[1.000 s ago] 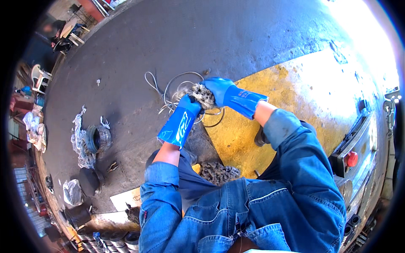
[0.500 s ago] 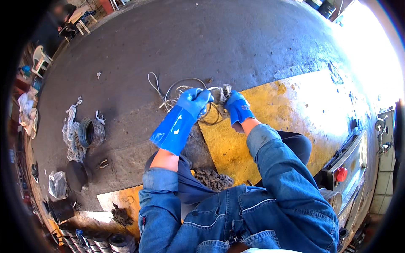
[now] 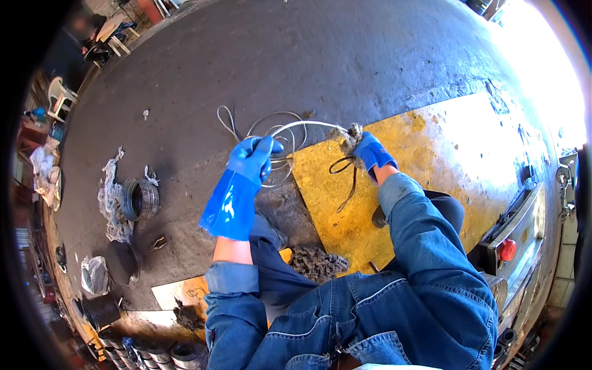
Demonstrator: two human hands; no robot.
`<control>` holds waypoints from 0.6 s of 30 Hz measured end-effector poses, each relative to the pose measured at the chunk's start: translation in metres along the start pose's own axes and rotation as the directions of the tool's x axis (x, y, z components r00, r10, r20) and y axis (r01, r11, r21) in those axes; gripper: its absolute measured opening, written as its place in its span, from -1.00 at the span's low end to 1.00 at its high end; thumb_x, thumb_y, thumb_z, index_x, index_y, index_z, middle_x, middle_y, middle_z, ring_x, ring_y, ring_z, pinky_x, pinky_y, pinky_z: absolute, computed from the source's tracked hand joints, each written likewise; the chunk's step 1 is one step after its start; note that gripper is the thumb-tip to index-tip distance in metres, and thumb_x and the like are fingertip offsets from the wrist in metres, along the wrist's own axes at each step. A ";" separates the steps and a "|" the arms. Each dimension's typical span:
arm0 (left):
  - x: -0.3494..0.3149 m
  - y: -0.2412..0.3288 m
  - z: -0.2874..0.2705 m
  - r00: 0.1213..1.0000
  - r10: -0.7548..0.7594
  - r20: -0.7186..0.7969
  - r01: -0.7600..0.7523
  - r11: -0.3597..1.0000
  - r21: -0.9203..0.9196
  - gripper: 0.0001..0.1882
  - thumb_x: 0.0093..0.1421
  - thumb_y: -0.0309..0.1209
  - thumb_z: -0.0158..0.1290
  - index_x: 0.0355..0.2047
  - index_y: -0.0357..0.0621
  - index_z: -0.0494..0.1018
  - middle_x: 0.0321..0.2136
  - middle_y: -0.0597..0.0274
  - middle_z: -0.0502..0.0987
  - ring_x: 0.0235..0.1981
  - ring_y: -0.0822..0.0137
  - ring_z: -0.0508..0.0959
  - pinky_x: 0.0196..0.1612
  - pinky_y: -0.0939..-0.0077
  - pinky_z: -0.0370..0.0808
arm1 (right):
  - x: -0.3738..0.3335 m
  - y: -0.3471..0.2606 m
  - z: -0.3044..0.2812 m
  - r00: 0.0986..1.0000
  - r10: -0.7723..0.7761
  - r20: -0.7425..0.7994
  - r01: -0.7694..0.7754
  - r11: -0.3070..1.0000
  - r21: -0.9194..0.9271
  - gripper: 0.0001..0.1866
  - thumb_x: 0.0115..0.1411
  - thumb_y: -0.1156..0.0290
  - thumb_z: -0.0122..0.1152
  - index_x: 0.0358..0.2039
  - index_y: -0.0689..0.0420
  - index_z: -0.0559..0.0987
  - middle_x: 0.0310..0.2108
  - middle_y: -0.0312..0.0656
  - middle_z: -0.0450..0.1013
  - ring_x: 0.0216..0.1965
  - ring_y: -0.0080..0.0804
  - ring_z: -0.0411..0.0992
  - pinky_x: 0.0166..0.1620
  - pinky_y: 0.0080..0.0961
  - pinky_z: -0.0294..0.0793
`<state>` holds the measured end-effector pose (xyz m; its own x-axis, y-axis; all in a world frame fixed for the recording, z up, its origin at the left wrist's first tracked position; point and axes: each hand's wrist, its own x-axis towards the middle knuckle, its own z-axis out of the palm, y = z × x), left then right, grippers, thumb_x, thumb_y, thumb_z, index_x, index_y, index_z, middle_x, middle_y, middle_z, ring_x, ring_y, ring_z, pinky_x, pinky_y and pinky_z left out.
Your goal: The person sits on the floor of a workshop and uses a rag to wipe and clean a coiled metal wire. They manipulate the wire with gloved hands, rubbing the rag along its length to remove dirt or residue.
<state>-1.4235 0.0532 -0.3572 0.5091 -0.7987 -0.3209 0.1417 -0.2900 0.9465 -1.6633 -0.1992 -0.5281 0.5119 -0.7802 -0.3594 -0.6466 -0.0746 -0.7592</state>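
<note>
Gripping pale stiff wire (image 3: 308, 124) over dark concrete floor (image 3: 345, 55): my blue-gloved left hand (image 3: 251, 159) closed on coils, right hand (image 3: 370, 151) clamped on frayed grey wad (image 3: 353, 132) at yellow floor patch (image 3: 444, 160). Untangling under way, I judge; next needs steady pull apart.

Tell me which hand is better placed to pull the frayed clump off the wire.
Right: the right hand already touches the frayed clump, while the left hand grips the wire coil farther away.
</note>
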 end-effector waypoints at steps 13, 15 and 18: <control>0.034 -0.040 0.021 0.997 -0.070 -0.037 0.070 0.998 -0.001 -0.69 0.39 -0.15 0.09 -0.24 -0.12 0.64 -0.67 0.44 0.43 -0.71 0.61 0.32 -0.64 0.65 0.28 | -0.018 0.019 -0.036 0.996 0.090 -0.014 -0.024 0.401 0.916 -0.61 0.21 0.52 0.27 0.07 0.11 0.52 -0.07 -0.09 0.56 -0.01 -0.09 0.56 0.04 -0.06 0.60; 0.036 -0.045 0.026 0.998 -0.068 0.006 0.068 0.997 0.044 -0.71 0.36 -0.15 0.11 -0.23 -0.10 0.65 -0.65 0.41 0.49 -0.68 0.58 0.40 -0.62 0.64 0.35 | -0.010 -0.012 -0.045 0.998 -0.061 -0.019 0.051 0.591 0.805 -0.59 0.21 0.51 0.28 0.09 0.13 0.51 -0.04 -0.11 0.56 -0.02 -0.14 0.56 0.07 -0.11 0.59; 0.055 -0.062 0.028 0.997 -0.077 -0.029 0.078 0.995 0.057 -0.74 0.26 -0.22 0.18 -0.18 -0.12 0.64 -0.50 0.31 0.59 -0.58 0.47 0.51 -0.56 0.50 0.43 | 0.014 -0.083 -0.036 0.916 -0.398 0.049 0.336 0.828 0.449 -0.57 0.16 0.49 0.36 0.07 0.14 0.53 -0.01 -0.14 0.57 0.00 -0.29 0.56 0.11 -0.22 0.57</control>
<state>-1.4279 0.0129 -0.4341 0.5213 -0.7583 -0.3915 0.1324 -0.3813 0.9149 -1.6233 -0.2261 -0.4503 0.7542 -0.6545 -0.0537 -0.1096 -0.0448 -0.9930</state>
